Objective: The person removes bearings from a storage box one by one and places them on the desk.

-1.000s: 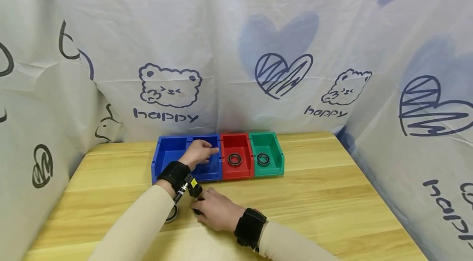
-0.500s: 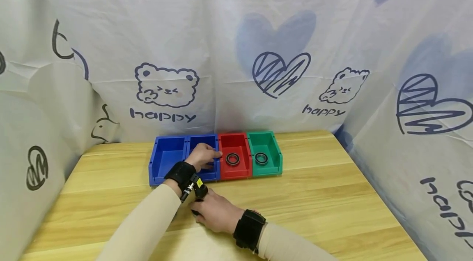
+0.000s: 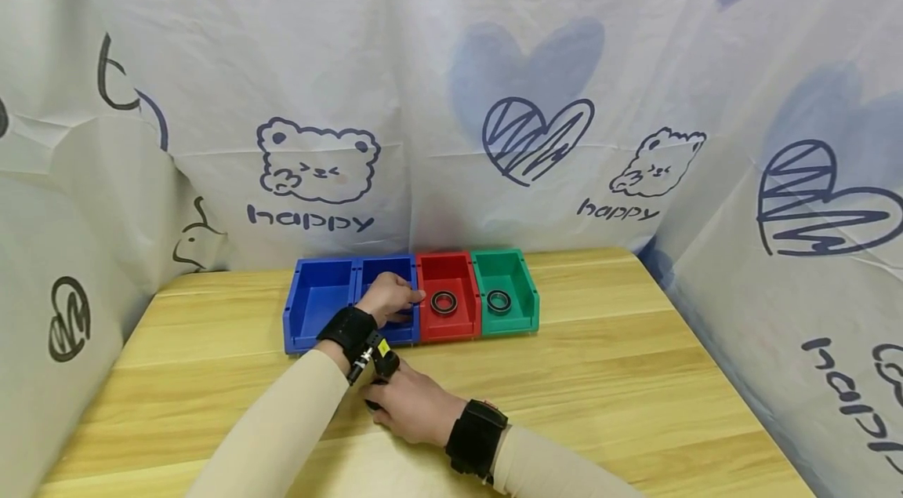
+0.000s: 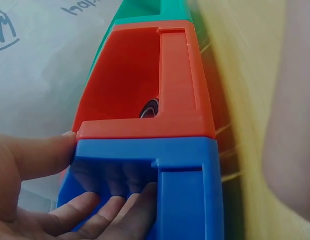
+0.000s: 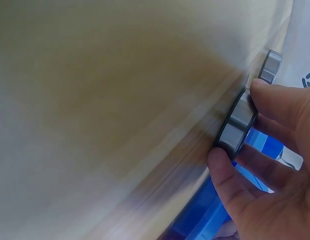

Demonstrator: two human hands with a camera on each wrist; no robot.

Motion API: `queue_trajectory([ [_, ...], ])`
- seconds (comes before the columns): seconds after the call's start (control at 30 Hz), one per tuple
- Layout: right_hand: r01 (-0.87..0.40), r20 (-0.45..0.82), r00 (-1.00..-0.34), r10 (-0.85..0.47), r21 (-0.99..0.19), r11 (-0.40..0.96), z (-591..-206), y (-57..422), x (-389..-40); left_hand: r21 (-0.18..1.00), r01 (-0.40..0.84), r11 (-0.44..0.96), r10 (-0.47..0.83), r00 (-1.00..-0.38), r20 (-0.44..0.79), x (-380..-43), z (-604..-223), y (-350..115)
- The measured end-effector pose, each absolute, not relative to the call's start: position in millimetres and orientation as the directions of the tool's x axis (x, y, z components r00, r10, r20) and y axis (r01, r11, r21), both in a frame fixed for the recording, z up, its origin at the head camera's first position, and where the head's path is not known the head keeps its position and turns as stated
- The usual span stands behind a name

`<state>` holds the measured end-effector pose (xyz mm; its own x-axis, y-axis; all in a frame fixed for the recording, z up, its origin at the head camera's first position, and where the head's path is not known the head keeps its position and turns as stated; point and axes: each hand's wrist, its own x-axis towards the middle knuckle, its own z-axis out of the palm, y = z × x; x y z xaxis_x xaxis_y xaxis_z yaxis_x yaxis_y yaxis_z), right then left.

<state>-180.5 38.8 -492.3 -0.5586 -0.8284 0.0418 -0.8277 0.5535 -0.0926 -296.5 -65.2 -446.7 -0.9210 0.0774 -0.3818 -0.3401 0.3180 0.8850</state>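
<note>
My left hand (image 3: 386, 299) reaches into the second blue bin (image 4: 182, 205). Its fingers lie inside the bin and its thumb tip touches the rim where the blue and red bins meet; nothing shows between them. On the table in front of the bins, my right hand (image 3: 418, 405) pinches a ball bearing (image 5: 238, 124) at its edge between thumb and finger. A second bearing (image 5: 270, 66) stands just beyond it in the right wrist view; the left arm hides it from the head view. The floor of the second blue bin is mostly hidden by the left hand.
A red bin (image 3: 451, 329) holds one bearing (image 3: 444, 303), and a green bin (image 3: 518, 270) holds another bearing (image 3: 498, 302). At the row's left end sits another blue bin (image 3: 320, 302). A printed curtain hangs behind the wooden table (image 3: 600, 372).
My left hand has shifted slightly right and lower within the second blue bin, its forearm now covering the loose bearing on the table. The right hand has stayed almost still with its bearing.
</note>
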Motion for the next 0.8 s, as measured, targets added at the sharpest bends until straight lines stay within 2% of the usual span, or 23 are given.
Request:
queue_trajectory([
  [0.23,-0.821,0.037,-0.568,-0.822,-0.098,0.562,-491,40,-180,0.884,-0.338,0.323,0.078,-0.921,-0.381,-297,-447,-65],
  [0.47,-0.807,0.025,-0.581,-0.814,-0.151,0.571,-484,57,-182,0.887,-0.332,0.322,0.075,-0.925,-0.373,-297,-448,-65],
  [0.6,-0.811,0.073,-0.583,-0.809,-0.105,0.575,-477,75,-186,0.892,-0.323,0.317,0.077,-0.928,-0.363,-297,-449,-65],
  [0.7,-0.798,0.134,-0.603,-0.786,-0.099,0.595,-470,89,-196,0.895,-0.325,0.305,0.078,-0.928,-0.363,-297,-449,-66],
  [0.8,-0.742,0.16,-0.67,-0.725,-0.129,0.658,-461,101,-209,0.898,-0.327,0.295,0.083,-0.927,-0.365,-297,-450,-66],
])
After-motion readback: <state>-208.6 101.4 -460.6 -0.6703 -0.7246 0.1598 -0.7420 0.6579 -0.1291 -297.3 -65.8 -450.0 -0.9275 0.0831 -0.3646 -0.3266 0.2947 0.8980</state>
